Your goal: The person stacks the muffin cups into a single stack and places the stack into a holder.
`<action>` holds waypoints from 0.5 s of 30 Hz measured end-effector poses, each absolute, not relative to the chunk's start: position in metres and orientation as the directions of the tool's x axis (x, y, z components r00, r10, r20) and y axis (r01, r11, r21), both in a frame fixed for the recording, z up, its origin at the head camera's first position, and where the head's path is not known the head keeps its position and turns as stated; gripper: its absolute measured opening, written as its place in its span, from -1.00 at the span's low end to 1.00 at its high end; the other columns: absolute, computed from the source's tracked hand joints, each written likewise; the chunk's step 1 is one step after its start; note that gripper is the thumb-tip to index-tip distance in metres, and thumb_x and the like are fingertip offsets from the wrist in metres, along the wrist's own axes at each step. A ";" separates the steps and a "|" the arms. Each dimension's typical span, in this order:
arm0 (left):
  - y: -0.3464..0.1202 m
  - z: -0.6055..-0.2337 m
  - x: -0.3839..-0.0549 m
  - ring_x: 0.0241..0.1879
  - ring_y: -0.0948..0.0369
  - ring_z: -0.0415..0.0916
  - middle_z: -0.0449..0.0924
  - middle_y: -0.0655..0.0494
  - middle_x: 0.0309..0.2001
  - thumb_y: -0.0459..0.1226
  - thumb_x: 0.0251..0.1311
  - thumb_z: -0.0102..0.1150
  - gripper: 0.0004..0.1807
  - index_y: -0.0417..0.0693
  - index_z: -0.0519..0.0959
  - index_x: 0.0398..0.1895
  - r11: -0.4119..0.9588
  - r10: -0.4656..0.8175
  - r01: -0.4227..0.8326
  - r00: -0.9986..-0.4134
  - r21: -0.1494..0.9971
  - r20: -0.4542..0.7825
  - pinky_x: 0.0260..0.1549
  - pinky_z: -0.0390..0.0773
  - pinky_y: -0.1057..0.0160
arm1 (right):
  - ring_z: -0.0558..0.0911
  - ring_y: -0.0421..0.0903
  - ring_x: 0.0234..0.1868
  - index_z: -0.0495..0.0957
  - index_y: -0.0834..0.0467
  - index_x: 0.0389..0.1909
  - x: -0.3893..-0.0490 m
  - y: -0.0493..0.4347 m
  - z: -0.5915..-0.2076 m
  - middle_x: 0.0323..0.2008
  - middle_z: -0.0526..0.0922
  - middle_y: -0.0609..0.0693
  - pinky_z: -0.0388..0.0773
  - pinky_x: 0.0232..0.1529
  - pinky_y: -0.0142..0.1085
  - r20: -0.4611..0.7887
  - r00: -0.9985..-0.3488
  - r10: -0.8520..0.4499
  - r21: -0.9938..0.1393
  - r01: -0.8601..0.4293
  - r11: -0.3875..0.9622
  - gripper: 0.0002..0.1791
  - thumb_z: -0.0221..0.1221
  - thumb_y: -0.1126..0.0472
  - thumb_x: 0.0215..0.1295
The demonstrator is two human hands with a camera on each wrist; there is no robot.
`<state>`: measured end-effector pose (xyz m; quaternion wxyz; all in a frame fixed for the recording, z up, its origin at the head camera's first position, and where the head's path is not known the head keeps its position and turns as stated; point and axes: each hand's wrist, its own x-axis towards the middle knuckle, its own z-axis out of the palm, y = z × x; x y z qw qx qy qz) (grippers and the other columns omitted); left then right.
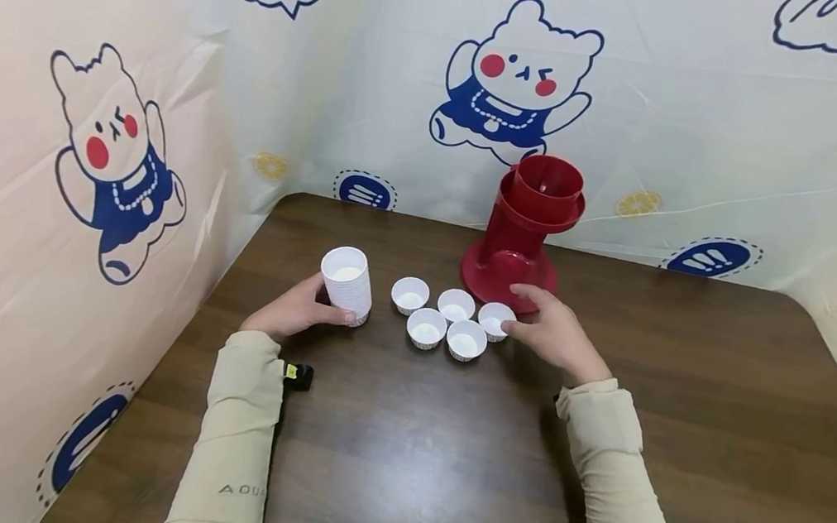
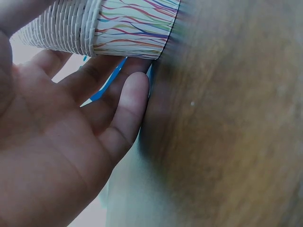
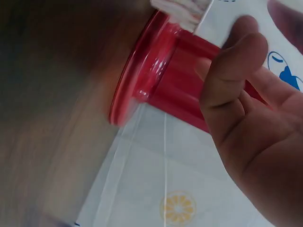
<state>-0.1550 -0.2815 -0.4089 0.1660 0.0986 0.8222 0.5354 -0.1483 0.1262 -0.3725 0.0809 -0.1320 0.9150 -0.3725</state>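
My left hand (image 1: pixel 295 307) holds an upright stack of white paper baking cups (image 1: pixel 350 290), thumb on the near side and fingers behind. In the left wrist view, the stack's lowest cup (image 2: pixel 135 28) shows colourful wavy stripes, its base at the table. Several single cups stand in two short rows right of the stack, among them a front cup (image 1: pixel 425 333) and a left-end cup (image 1: pixel 409 301). Beside the right-end cup (image 1: pixel 492 316) is my right hand (image 1: pixel 557 336), thumb and fingers spread apart. Whether its thumb touches that cup I cannot tell.
A red plastic stand (image 1: pixel 512 257) with a wide round base and open tubular top rises behind the right-end cup, close to my right fingers. Printed cloth (image 1: pixel 374 83) hangs behind the brown wooden table (image 1: pixel 401 459) and along its left side.
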 end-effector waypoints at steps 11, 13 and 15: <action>-0.283 -0.408 -0.154 0.30 -0.13 0.27 0.33 -0.25 0.33 -0.27 0.15 0.47 -0.09 -0.21 0.14 0.48 0.399 0.344 -0.026 -0.923 0.917 -0.175 0.35 0.14 -0.15 | 0.45 0.23 0.18 0.30 0.27 0.45 -0.153 0.120 -0.388 0.20 0.45 0.33 0.39 0.20 0.13 -0.114 -0.916 -0.384 -0.626 -0.234 0.744 -0.16 0.42 0.16 0.18; -0.283 -0.407 -0.154 0.30 -0.13 0.27 0.33 -0.24 0.33 -0.27 0.14 0.47 -0.08 -0.21 0.13 0.48 0.396 0.344 -0.028 -0.922 0.918 -0.177 0.36 0.14 -0.16 | 0.44 0.25 0.20 0.30 0.27 0.45 -0.153 0.119 -0.389 0.22 0.44 0.34 0.38 0.21 0.15 -0.112 -0.917 -0.383 -0.614 -0.239 0.752 -0.16 0.41 0.15 0.18; -0.282 -0.406 -0.155 0.30 -0.14 0.27 0.33 -0.24 0.34 -0.28 0.14 0.47 -0.08 -0.21 0.13 0.48 0.392 0.345 -0.032 -0.921 0.919 -0.179 0.36 0.14 -0.16 | 0.43 0.25 0.21 0.30 0.26 0.45 -0.154 0.119 -0.391 0.22 0.43 0.35 0.37 0.22 0.16 -0.111 -0.918 -0.381 -0.601 -0.243 0.761 -0.16 0.41 0.14 0.19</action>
